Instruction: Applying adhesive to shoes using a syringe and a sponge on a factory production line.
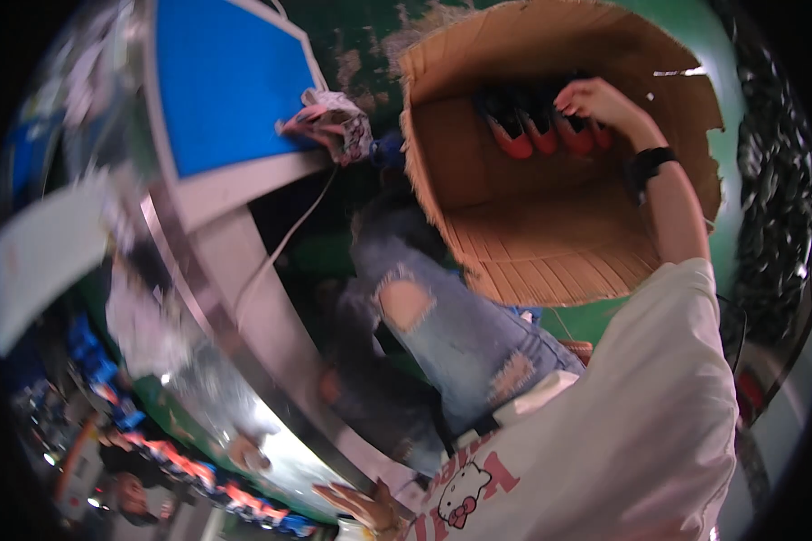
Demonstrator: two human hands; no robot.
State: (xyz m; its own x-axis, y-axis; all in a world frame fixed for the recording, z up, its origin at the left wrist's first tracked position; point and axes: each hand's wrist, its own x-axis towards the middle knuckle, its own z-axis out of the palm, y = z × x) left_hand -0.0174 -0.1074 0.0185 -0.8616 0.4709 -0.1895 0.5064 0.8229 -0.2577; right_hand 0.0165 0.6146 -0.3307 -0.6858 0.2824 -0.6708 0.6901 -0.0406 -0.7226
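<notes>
My right hand (595,101) reaches into a large cardboard box (478,212) with its fingers loosely bent and apart; I see nothing held in them. Right beside the fingertips, several dark items with rounded red ends (514,142) stand in a row against the box's inner wall. Their kind is not clear; the hand partly covers them. A black band circles my right wrist. Low in the view, my left hand (365,509) has its fingers stretched out near the metal edge of the workbench (216,307), holding nothing that I can see.
A blue panel with a white frame (235,86) stands left of the box, with a crumpled cloth or bag (334,124) at its corner. A white cable (302,216) hangs below. Dark shiny material (776,189) lies at the right. Another person (131,496) appears at the lower left.
</notes>
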